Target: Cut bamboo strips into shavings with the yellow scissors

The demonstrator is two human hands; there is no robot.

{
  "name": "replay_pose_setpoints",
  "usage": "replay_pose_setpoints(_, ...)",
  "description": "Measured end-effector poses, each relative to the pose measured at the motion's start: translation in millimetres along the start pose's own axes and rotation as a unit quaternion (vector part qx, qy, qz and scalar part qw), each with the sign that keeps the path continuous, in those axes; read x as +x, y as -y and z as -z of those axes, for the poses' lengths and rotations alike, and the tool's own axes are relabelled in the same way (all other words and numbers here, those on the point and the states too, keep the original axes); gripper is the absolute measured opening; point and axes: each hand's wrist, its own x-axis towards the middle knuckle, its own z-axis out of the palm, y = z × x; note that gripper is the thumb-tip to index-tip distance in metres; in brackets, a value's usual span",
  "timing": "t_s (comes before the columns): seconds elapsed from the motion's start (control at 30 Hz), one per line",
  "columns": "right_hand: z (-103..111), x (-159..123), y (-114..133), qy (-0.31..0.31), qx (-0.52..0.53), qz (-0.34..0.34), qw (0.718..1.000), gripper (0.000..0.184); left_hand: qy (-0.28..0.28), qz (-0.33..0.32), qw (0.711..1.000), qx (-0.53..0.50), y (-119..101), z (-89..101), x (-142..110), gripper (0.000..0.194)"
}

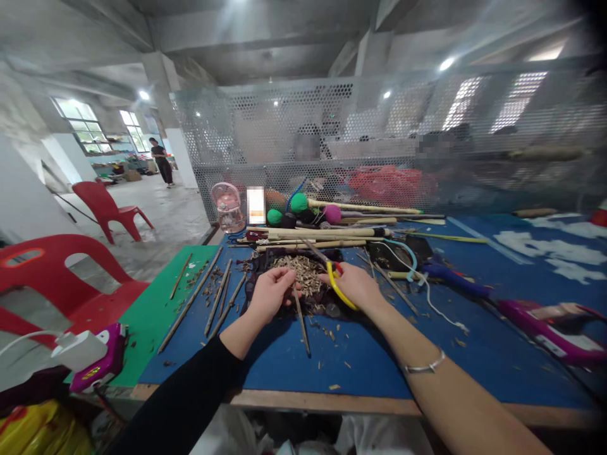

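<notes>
My left hand (271, 292) pinches a thin brown stick (300, 322), which slants down toward the front of the table. In my right hand (356, 285) are scissors with yellow and red handles (340, 292); their blades point up and left, above a heap of small wood chips (306, 272). Dark cloth (253, 287) lies under the chips, between and behind both hands. More thin sticks (219, 297) rest to the left of my left hand, with dark scraps scattered among them.
Pale rods (327, 234) and green and magenta yarn balls (299, 203) lie behind the heap. Purple power strips (545, 328) sit at both sides. A pink bottle (227, 208) stands by the perforated metal screen (265, 126). Red chairs (66, 278) and a distant person (161, 161) are left.
</notes>
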Motion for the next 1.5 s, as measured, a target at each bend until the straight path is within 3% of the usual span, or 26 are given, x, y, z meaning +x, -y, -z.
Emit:
replay_pose_setpoints(0.1, -0.2, 22.9, -12.6, -0.016, -0.037, -0.054, 0.998, 0.049, -0.007, 0.002, 1.0, 0.002, 0.0, 0.7, 1.1, 0.035)
replay_pose_setpoints(0.2, -4.4, 47.6, -17.4, -0.024, -0.05, -0.067, 0.996, 0.047, -0.011, 0.008, 1.0, 0.003, 1.2, 1.7, 2.7, 0.035)
replay_pose_setpoints(0.4, -13.7, 86.3, -13.1, -0.029, -0.036, -0.034, 0.998, 0.018, -0.012, 0.018, 1.0, -0.009, 3.7, 2.3, 5.7, 0.038)
replay_pose_setpoints(0.6, -0.9, 101.4, -13.7, -0.059, -0.03, -0.012, 0.998, 0.024, -0.003, 0.034, 0.999, -0.033, 10.3, -1.7, 6.4, 0.045)
replay_pose_setpoints(0.7, 11.8, 87.8, -14.2, -0.074, -0.039, 0.004, 0.996, 0.036, -0.01, 0.036, 0.998, -0.057, 10.8, -1.9, 8.3, 0.046)
replay_pose_setpoints(0.83, 23.9, 49.2, -6.9, -0.085, -0.056, 0.065, 0.993, 0.041, -0.022, 0.035, 0.993, -0.107, 2.3, -5.7, 13.2, 0.044)
replay_pose_setpoints(0.9, 24.2, 29.8, -0.2, -0.056, -0.002, 0.098, 0.994, 0.037, -0.005, 0.055, 0.991, -0.126, -2.9, -9.8, 14.0, 0.041)
replay_pose_setpoints(1.0, 16.1, 8.9, 7.6, -0.018, 0.088, 0.089, 0.992, 0.035, 0.013, 0.08, 0.988, -0.134, -5.2, -14.8, 9.7, 0.04)
replay_pose_setpoints(1.2, -3.1, -11.1, 5.3, 0.009, 0.128, 0.103, 0.986, 0.042, 0.024, 0.051, 0.993, -0.107, 6.6, -9.2, -2.2, 0.046)
replay_pose_setpoints(1.5, 3.2, -28.6, 16.1, 0.044, 0.113, 0.149, 0.981, 0.051, 0.008, -0.003, 0.999, -0.047, 8.7, -6.1, -3.1, 0.046)
